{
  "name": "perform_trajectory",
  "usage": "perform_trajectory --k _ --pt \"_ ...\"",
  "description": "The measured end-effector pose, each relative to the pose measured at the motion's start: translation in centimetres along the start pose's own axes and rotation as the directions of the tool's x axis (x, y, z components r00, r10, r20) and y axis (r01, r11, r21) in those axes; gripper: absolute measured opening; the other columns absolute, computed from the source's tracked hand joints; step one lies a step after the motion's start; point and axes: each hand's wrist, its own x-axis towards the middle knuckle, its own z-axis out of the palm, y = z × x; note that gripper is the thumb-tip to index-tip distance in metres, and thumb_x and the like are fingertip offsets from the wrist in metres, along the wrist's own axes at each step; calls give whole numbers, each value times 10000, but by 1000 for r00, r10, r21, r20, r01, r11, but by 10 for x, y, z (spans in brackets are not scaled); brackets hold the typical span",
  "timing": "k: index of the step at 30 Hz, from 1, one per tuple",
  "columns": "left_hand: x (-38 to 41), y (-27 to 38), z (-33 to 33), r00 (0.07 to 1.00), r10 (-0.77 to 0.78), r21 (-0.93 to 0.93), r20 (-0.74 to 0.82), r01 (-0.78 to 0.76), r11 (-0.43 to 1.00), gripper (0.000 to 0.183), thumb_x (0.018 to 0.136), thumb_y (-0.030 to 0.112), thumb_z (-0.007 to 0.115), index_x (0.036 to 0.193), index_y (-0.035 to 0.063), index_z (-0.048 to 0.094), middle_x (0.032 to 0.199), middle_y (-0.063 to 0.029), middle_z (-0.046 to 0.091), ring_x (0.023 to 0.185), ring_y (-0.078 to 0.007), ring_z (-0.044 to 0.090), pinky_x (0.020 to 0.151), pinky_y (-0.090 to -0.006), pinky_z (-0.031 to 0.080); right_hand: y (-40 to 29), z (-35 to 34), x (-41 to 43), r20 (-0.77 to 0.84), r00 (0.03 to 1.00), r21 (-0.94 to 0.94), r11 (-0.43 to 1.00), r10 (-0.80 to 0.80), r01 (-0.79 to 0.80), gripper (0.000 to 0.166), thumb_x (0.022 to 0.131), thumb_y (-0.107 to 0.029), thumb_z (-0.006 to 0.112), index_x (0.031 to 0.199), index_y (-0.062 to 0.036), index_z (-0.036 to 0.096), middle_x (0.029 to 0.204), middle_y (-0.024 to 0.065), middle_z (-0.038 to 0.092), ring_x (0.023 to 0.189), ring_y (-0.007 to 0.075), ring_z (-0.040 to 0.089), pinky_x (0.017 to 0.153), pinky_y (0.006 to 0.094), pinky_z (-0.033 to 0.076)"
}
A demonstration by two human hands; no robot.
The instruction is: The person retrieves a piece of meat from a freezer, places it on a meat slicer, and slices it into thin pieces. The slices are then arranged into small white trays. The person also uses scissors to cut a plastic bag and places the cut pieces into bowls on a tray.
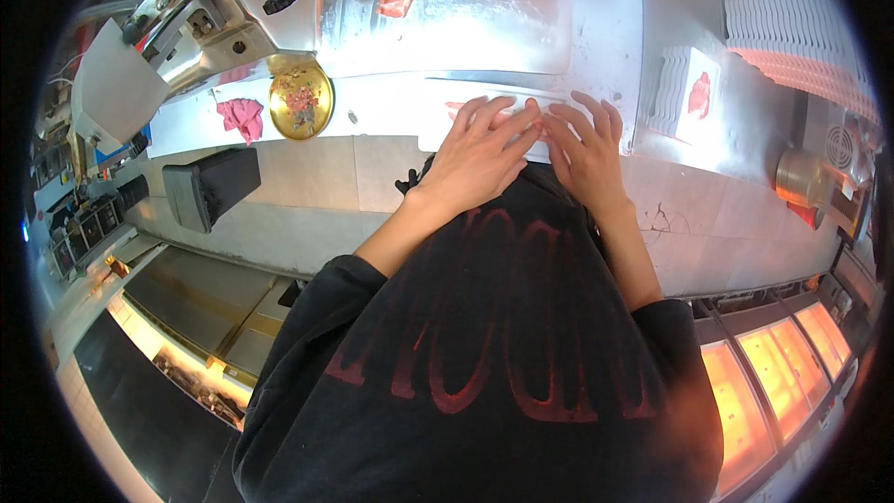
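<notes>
A white tray [433, 119] lies at the front edge of the counter, under both hands. Pale pink pieces of meat [454, 109] show on it beside and between the fingers. My left hand [482, 150] reaches over the tray from the left, fingers bent, its fingertips at the meat. My right hand [588, 154] comes from the right, thumb and forefinger close to the left fingertips; its other fingers are spread. The fingers hide what lies between the two hands, so a grip cannot be made out. Beyond the tray, a piece of raw meat [399, 0] lies on a metal sheet [489, 28].
Left along the counter are a gold-coloured bowl [323, 101] with meat scraps, a pink cloth [241, 119] and a metal machine [244, 49]. On the right stand stacked white trays [670, 91], the top one holding meat, and taller stacks [775, 21]. A dark bin [209, 185] stands below.
</notes>
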Motion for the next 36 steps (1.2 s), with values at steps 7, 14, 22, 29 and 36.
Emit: perform_trajectory --k 7,14,22,29,36 --pt "-2 1 4 999 -31 -9 20 32 999 532 947 248 750 1443 94 636 1575 -88 505 1444 -370 427 1212 -552 340 -14 4 5 11 995 56 993 101 -101 341 926 -139 750 1266 -136 729 1210 62 629 1267 324 553 1110 552 371" --pt "-2 0 6 1000 -31 -36 -1 31 999 494 953 245 745 1413 91 651 1565 -97 502 1454 -377 421 1216 -550 341 -15 3 -6 -31 994 -1 994 107 -107 399 939 -176 757 1336 -148 726 1339 100 603 1330 356 518 1118 545 370" --pt "-1 -2 7 999 -32 -28 2 32 999 492 952 241 748 1411 94 652 1564 -112 496 1455 -389 420 1209 -552 351 -11 3 -8 75 989 -68 990 126 -121 477 961 -255 752 1422 -148 694 1577 118 517 1495 402 401 1180 587 318" --pt "-1 -3 7 996 -71 -91 -55 66 994 481 941 203 754 1401 98 660 1508 -125 540 1433 -378 452 1194 -526 372 -11 1 -14 92 990 -111 989 106 -95 451 963 -296 743 1400 -195 690 1576 122 519 1508 383 394 1212 616 253" --pt "-40 -33 -3 863 -348 -202 -367 292 935 407 938 100 735 1338 51 678 1391 -155 602 1321 -364 552 1127 -478 435 -8 2 -12 23 994 -93 990 106 -104 583 924 -334 782 1452 -140 627 1574 136 512 1501 382 412 1219 610 271"
